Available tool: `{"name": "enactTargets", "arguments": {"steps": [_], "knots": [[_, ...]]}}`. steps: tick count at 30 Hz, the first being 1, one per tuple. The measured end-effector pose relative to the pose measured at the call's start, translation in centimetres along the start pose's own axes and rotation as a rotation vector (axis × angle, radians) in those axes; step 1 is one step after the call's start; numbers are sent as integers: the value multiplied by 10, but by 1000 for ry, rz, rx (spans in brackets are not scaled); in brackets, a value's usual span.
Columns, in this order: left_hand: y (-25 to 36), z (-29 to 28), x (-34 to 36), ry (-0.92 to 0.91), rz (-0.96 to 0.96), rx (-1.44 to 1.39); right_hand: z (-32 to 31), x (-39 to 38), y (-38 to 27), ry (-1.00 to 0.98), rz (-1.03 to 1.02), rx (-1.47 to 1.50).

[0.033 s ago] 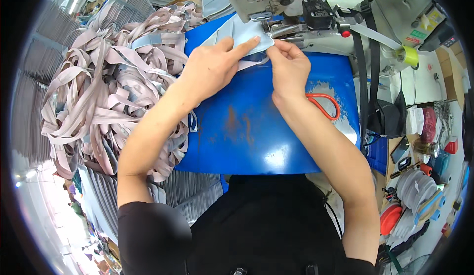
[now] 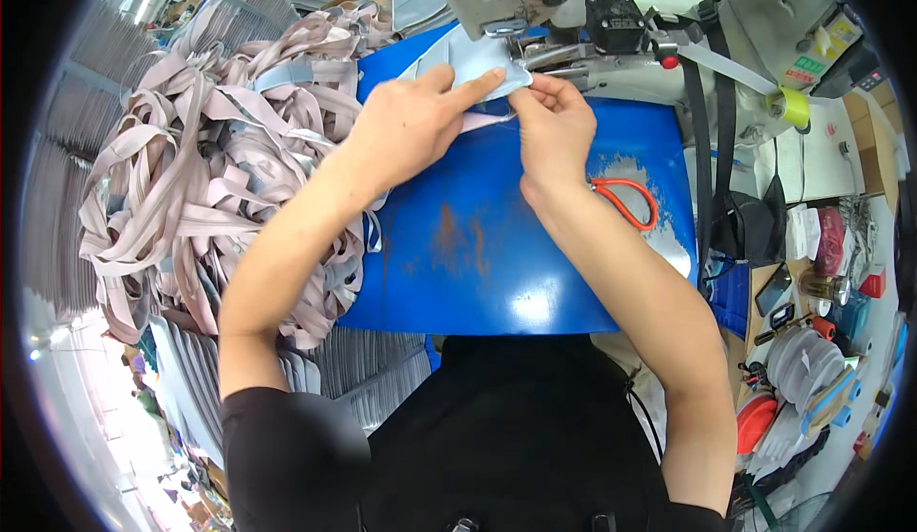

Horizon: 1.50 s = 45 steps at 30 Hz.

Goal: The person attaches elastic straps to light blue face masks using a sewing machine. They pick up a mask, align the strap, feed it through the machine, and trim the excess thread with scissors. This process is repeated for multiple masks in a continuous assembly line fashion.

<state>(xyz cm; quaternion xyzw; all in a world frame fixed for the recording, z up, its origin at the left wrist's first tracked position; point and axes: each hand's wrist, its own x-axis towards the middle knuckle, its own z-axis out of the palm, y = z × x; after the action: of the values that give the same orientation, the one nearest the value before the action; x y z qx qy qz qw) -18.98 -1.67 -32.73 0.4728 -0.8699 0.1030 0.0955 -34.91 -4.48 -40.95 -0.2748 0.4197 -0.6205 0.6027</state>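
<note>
Under the sewing machine [image 2: 573,16] lies a pale blue fabric piece [image 2: 475,57]. A pinkish strip [image 2: 485,122] trails from below its near edge. My left hand [image 2: 413,123] rests over the near left part of the fabric, open, its index finger stretched out flat along it. The fabric hides some of its other fingertips. To the right, my right hand [image 2: 554,121] pinches the fabric's right corner between thumb and fingers, close to the machine's needle area. A red-orange scissor handle [image 2: 652,209] shows beside my right forearm, which hides the rest.
A tangled heap of pinkish zipper-like strips [image 2: 181,188] fills the left side, beside the blue work surface [image 2: 458,284]. Stacked grey panels [image 2: 368,370] stand below it. Black straps [image 2: 723,131] hang at right, near a yellow-green tape roll [image 2: 790,109].
Both hands have shifted very slightly to the left, and the left forearm has swung a little outward. The hold on the fabric looks the same.
</note>
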Motion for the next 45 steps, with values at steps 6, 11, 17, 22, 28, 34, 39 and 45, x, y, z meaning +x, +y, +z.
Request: {"name": "enactTargets", "arguments": {"steps": [6, 11, 17, 22, 28, 34, 39, 45], "knots": [[-15, -30, 24, -134, 223, 9, -26, 6, -19, -196, 143, -194], [-12, -36, 36, -132, 312, 28, -33, 6, -33, -220, 312, -225], [0, -26, 45, -196, 225, 138, -19, 12, -32, -159, 362, -122], [15, -15, 46, -181, 154, 190, -22, 16, -30, -176, 364, -105], [35, -5, 48, -151, 4, 136, -20, 16, -31, -154, 371, -92], [67, 28, 49, 30, -320, -97, -29, 14, -25, -216, 394, 29], [58, 37, 17, 209, -317, -585, -58, -10, -19, -423, -140, -456], [66, 36, -12, 247, -239, -533, -70, -30, -16, -459, 33, -200]]}}
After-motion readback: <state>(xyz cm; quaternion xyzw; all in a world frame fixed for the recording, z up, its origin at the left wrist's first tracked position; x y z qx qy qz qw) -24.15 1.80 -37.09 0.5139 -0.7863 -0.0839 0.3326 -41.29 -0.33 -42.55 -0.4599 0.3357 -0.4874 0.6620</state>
